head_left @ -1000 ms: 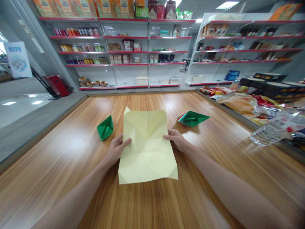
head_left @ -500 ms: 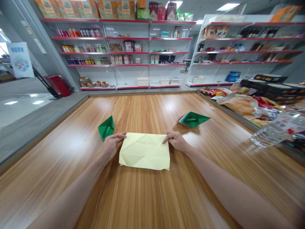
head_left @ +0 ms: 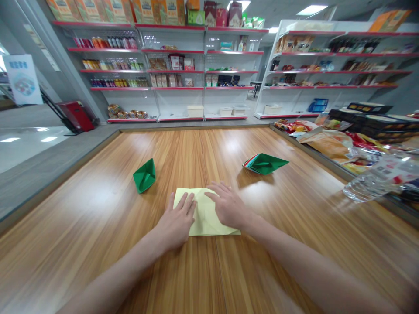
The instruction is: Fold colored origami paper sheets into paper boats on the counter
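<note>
A pale yellow sheet of paper [head_left: 203,213] with crease lines lies on the wooden table in front of me. My left hand [head_left: 178,218] rests on its left part, fingers stretched out and apart. Over the right part of the sheet is my right hand [head_left: 227,203], its fingers extended and slightly blurred. Both hands cover portions of the paper's sides. Beyond my left hand sits a green folded paper boat [head_left: 144,175]. Farther right stands a stack of nested folded paper boats [head_left: 266,164], green on top with red, white and blue edges showing.
The wooden table [head_left: 98,244] has a raised dark rim. At its right edge lie a clear plastic bottle [head_left: 369,179], snack packets [head_left: 334,146] and stacked black boxes [head_left: 369,120]. Shelves of goods [head_left: 176,72] stand behind the table, and a red cart [head_left: 76,115] is at the left.
The yellow paper has come down flat onto the table. Both hands have released its upper corners and moved inward, laying their fingers over the sheet. The green boats stay in place.
</note>
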The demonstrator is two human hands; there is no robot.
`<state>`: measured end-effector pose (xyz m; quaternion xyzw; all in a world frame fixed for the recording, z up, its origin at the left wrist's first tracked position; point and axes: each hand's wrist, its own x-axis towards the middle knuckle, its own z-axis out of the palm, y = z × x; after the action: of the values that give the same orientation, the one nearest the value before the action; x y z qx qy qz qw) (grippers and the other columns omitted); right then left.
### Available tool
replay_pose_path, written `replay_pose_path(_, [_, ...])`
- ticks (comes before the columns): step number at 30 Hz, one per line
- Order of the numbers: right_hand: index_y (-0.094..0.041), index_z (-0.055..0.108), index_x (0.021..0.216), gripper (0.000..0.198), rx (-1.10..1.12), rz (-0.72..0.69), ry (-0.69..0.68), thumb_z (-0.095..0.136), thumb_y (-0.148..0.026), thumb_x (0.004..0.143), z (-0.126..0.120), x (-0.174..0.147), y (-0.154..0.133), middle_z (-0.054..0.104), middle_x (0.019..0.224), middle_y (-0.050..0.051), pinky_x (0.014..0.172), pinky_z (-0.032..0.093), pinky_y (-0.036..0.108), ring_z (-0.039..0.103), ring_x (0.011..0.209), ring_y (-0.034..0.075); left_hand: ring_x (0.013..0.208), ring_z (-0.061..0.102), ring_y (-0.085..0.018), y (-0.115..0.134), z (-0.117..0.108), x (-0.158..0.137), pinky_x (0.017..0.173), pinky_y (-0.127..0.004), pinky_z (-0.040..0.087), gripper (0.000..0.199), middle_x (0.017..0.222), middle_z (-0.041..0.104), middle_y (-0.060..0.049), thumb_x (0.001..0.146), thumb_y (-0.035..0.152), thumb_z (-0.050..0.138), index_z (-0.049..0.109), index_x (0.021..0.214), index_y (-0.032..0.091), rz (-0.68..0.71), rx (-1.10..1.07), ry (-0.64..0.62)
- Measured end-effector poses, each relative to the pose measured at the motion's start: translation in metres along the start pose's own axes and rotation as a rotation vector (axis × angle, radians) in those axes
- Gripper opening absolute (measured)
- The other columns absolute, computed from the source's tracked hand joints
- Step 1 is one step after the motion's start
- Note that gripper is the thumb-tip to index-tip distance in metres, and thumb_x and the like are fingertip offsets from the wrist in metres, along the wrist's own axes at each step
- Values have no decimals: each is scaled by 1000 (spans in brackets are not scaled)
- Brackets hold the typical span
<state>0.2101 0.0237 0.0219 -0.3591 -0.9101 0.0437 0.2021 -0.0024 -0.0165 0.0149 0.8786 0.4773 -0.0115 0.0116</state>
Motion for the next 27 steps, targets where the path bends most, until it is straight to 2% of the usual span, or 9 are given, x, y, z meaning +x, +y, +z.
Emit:
replay_pose_path(1, [-10,45,135,53,17,-57,-92,47,-16,83,3,-1,-11,40,143,14,112,21,46,24,137,27,140,9,-37,3,2,1,110,-62,5,62,151,19,-25,79,10,40,34,139,0,14,42,-24])
replay_pose_path(3, [-7,24,146,66,34,-81,-209,44,-36,90,12,-3,-25,24,151,16,114,17,48,15,141,29,141,6,-34,6,6,3,112,-53,14,68,151,15,-27,75,10,42,27,140,-5,40,58,-62])
replay_pose_path(7, [-12,10,149,78,41,-1,-279,32,-59,91,23,-3,-22,14,155,12,115,10,50,9,142,29,142,4,-29,-4,14,6,112,-50,20,66,153,11,-21,83,15,38,19,145,3,69,-34,-38])
replay_pose_path(10, [-16,16,149,74,-1,119,-259,27,-61,91,22,0,0,16,155,9,113,9,53,10,142,29,142,3,-26,-16,15,7,113,-49,18,60,155,8,-14,95,35,29,12,148,14,96,-100,11])
replay_pose_path(14, [-17,21,148,69,-102,346,-210,23,-58,93,22,3,30,18,154,8,111,10,57,13,141,31,142,6,-29,-19,10,7,112,-52,19,65,155,8,-12,95,50,28,13,149,19,86,-121,13])
replay_pose_path(18, [-14,25,146,66,-157,409,-174,26,-54,93,27,0,37,20,154,9,110,10,58,14,140,32,138,23,-36,-8,6,6,105,-68,16,47,152,26,-11,96,27,34,34,142,23,-1,-9,46])
replay_pose_path(21, [-12,33,142,61,-206,399,-107,31,-48,93,27,-1,28,28,151,12,107,14,57,21,137,34,133,34,-38,3,9,6,106,-70,8,46,141,44,-16,90,6,32,51,132,15,-71,106,129])
replay_pose_path(24, [-12,47,131,50,-241,385,-4,39,-42,91,23,0,15,45,137,17,101,26,51,37,124,33,130,39,-37,8,13,8,107,-59,26,50,139,44,-24,84,-2,31,50,130,4,-153,94,136])
replay_pose_path(27, [-15,57,117,41,-226,382,55,47,-41,88,18,2,8,55,116,17,93,34,45,45,108,31,129,41,-35,4,11,10,100,-50,41,54,138,45,-23,78,-5,34,48,130,2,-178,26,93])
